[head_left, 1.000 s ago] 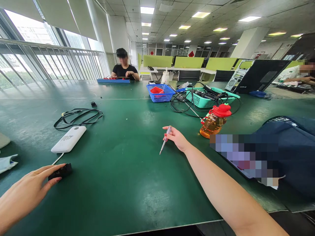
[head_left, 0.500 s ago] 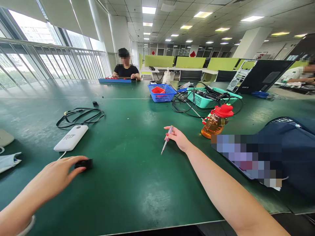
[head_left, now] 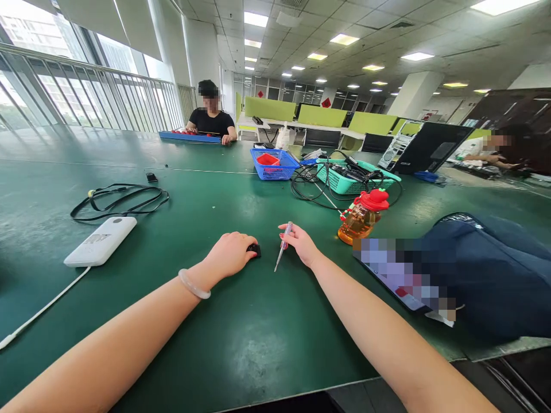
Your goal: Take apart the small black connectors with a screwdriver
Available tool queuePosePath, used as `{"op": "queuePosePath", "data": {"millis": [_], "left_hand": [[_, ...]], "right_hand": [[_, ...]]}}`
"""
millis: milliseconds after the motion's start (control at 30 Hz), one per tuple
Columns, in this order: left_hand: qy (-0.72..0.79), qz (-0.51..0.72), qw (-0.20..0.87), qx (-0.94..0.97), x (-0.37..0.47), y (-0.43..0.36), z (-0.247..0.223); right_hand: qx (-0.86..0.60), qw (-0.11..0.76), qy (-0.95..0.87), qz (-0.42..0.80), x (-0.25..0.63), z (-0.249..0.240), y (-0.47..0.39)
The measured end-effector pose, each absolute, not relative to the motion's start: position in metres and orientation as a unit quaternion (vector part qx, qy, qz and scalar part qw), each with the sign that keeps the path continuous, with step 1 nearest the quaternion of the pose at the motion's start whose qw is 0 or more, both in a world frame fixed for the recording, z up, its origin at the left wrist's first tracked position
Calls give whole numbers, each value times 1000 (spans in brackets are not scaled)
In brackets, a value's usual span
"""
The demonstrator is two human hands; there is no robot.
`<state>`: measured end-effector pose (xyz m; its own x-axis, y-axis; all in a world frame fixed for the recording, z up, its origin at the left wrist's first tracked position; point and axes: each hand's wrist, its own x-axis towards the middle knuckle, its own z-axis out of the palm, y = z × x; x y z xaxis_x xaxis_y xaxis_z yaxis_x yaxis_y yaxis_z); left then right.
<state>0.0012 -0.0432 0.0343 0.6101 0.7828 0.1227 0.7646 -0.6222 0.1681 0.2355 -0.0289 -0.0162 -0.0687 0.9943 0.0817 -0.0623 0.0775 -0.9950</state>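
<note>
My left hand (head_left: pixel 230 253) is closed on a small black block-like part (head_left: pixel 255 250) near the middle of the green table (head_left: pixel 253 338). Its kind is mostly hidden by the fingers. Just to the right, my right hand (head_left: pixel 300 244) pinches a slim screwdriver (head_left: pixel 282 250) with a clear handle, its metal tip slanting down and left toward the tabletop. A short gap separates the black part from the screwdriver.
A white power bank (head_left: pixel 101 241) with a cable lies left, below a looped black strap (head_left: pixel 120 202). Rightward are a red-capped bottle (head_left: pixel 361 218), a blue basket (head_left: pixel 275 166), a green basket (head_left: pixel 344 182) of cables, and a dark bag (head_left: pixel 486 275). A person (head_left: pixel 210 117) sits across.
My left hand has carried the black part from the left to the middle, close to the screwdriver. My right hand still holds the screwdriver. The camera view has turned slightly right.
</note>
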Motion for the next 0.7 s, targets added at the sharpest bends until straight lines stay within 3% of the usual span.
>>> {"op": "queuePosePath", "data": {"millis": [300,533,700], "left_hand": [[433,147,106,883,-15,-35,12],[426,175,178,870,-24,-28,7],[436,171,172,866,-19,-32,9]], "right_hand": [[-444,556,-528,463,234,-14,-44],[-450,535,-695,168,213,12,-89],[-337,459,-819,76,192,20,-109]]}}
